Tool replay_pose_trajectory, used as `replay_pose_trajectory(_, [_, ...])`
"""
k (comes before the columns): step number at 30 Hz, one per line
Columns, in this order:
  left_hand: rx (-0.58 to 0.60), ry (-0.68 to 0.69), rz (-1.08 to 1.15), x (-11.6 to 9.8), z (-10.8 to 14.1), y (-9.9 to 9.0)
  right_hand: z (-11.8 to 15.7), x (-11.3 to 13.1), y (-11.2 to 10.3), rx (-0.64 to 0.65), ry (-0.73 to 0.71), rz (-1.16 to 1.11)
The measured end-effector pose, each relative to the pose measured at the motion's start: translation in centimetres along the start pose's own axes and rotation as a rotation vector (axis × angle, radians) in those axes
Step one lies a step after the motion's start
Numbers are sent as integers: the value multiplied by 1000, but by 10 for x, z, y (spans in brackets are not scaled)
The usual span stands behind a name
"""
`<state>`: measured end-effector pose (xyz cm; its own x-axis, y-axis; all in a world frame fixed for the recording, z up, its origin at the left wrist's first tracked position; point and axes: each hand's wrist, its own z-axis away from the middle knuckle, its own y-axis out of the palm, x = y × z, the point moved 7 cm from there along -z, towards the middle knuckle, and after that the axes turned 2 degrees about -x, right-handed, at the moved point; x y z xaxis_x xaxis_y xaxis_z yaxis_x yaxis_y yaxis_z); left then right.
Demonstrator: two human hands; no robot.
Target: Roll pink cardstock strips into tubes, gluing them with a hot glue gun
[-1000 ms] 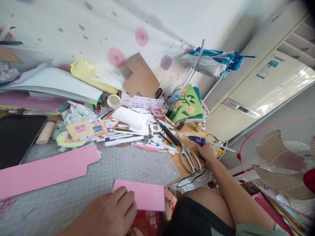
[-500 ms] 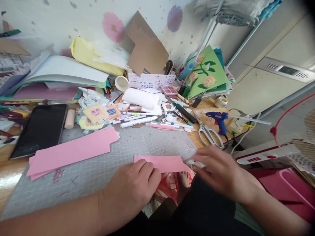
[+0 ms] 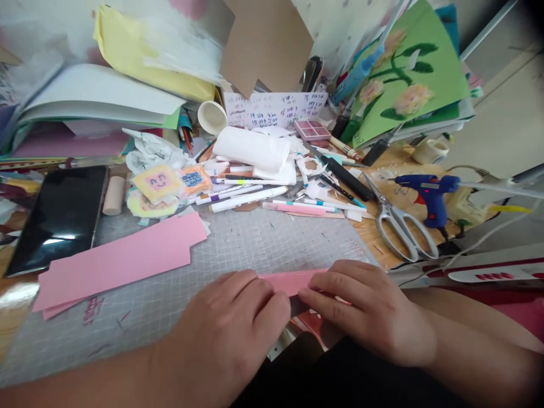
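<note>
A strip of pink card [image 3: 287,281] lies at the front edge of the grey cutting mat [image 3: 263,241]. My left hand [image 3: 240,317] is closed over its left part, fingers curled on top and thumb toward the front edge. My right hand [image 3: 369,311] grips the right part, its fingers bent over the card. Both hands hide much of the strip. Farther left on the mat, more pink card pieces [image 3: 123,260] lie overlapped, notched at one end.
A black tablet [image 3: 57,212] lies at left. Behind the mat are several pens [image 3: 250,198] and paper scraps. Scissors [image 3: 402,224] and a blue glue gun [image 3: 431,195] lie at right. Brown cardboard [image 3: 266,45] leans against the wall.
My right hand, blurred and off to the right before, has come down onto the pink card's right part. My left hand stays on the card. The view has tilted down and closer.
</note>
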<state>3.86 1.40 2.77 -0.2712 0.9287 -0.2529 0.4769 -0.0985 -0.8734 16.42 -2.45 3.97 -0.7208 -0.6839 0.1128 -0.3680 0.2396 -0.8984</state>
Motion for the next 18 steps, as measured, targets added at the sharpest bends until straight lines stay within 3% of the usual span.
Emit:
replay_pose_trajectory(8, [21,-92,65,15,-5,2,-7,-13,-1,-52,88,-65])
replay_pose_trajectory(18, [103,-88,-31,19,-3,-6,-5,-18,11,47,154,-148])
